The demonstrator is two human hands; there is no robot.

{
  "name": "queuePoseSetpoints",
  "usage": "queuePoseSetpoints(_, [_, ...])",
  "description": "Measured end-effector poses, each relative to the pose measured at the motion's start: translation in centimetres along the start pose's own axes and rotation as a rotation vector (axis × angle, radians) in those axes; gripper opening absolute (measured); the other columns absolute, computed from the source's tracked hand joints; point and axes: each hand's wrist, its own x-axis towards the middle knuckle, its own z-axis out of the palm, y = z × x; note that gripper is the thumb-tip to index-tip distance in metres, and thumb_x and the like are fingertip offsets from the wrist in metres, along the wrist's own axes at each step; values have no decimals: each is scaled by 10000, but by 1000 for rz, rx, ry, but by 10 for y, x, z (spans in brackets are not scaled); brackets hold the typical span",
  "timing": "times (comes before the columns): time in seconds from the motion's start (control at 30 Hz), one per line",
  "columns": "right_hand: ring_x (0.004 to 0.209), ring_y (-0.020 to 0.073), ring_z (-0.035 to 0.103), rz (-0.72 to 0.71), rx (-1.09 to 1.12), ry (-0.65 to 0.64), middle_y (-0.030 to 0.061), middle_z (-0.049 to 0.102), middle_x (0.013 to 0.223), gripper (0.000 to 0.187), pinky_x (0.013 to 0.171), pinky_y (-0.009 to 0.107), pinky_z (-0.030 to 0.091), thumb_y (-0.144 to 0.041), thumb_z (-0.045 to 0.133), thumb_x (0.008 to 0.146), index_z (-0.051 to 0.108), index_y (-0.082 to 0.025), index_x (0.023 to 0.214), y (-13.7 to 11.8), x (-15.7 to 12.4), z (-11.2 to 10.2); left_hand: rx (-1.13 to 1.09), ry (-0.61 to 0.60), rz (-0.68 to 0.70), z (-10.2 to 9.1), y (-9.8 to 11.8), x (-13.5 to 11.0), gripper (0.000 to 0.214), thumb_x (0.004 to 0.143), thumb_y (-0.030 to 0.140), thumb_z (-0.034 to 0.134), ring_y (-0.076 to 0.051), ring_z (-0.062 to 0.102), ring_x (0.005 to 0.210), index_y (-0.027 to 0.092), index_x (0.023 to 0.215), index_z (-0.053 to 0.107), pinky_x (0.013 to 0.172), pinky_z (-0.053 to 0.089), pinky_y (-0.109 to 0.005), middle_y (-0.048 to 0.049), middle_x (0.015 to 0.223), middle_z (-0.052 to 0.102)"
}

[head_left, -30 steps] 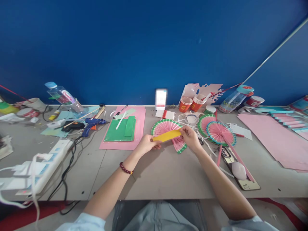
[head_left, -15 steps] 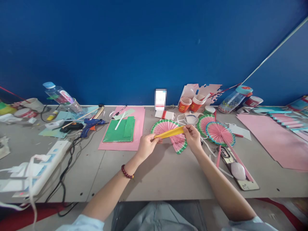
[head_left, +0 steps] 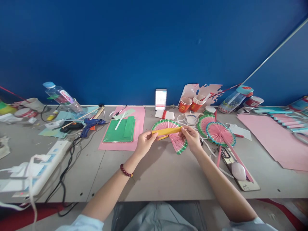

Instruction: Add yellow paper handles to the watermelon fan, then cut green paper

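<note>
Between my two hands a folded yellow paper strip [head_left: 167,131] is held above the table, nearly level. My left hand [head_left: 146,142] pinches its left end, thumb in front, and my right hand [head_left: 191,137] grips the right end. A second yellow edge shows just under the strip near my left fingers. Behind and below it lies a pleated pink paper fan [head_left: 178,145] with a green rim, patterned like watermelon. To the right of my right hand rest a watermelon fan [head_left: 203,123] and a round pink fan [head_left: 220,132] with a blue-dotted rim.
Green paper [head_left: 117,131] lies on a pink sheet [head_left: 103,146] at left, near a blue glue gun [head_left: 90,125] and a power strip [head_left: 51,162]. Red paper cups [head_left: 185,104] stand at the back. A phone [head_left: 247,185] and a larger pink sheet [head_left: 276,141] lie at right.
The yellow strip has tilted flatter and turned, so a second edge shows beneath it. My left fingers have shifted slightly left and up along its end; my right hand moved a little.
</note>
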Motion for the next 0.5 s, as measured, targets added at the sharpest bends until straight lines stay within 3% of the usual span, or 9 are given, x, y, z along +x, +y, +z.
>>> queuePoseSetpoints(0.07, [442, 105, 529, 40, 32, -20, 14, 636, 635, 370, 420, 225, 405, -531, 647, 725, 569, -180, 811, -1, 0, 0, 16, -18, -34, -2, -1, 2, 311, 778, 451, 605, -102, 536, 454, 148, 808, 671, 457, 427, -198, 18, 508, 578])
queuePoseSetpoints(0.17, [370, 79, 468, 62, 51, -6, 4, 634, 627, 382, 374, 220, 381, -543, 642, 721, 569, -179, 813, 0, 1, -1, 64, -51, -51, -6, -4, 5, 356, 787, 481, 587, -67, 404, 345, 140, 803, 689, 366, 316, -178, 57, 370, 444])
queuePoseSetpoints(0.33, [371, 70, 466, 84, 80, 5, 16, 661, 690, 381, 370, 220, 383, -535, 663, 695, 587, -176, 800, 0, 2, -1, -5, -52, -94, -7, -10, 9, 408, 748, 461, 636, -63, 415, 329, 110, 949, 687, 345, 323, -177, 32, 421, 544])
queuePoseSetpoints(0.5, [404, 66, 473, 77, 122, -35, 37, 678, 781, 362, 386, 216, 382, -511, 677, 692, 582, -176, 789, -4, 2, -1, -94, -31, -64, -7, -13, 12, 376, 717, 438, 681, -115, 600, 519, 118, 914, 685, 510, 486, -223, -44, 661, 686])
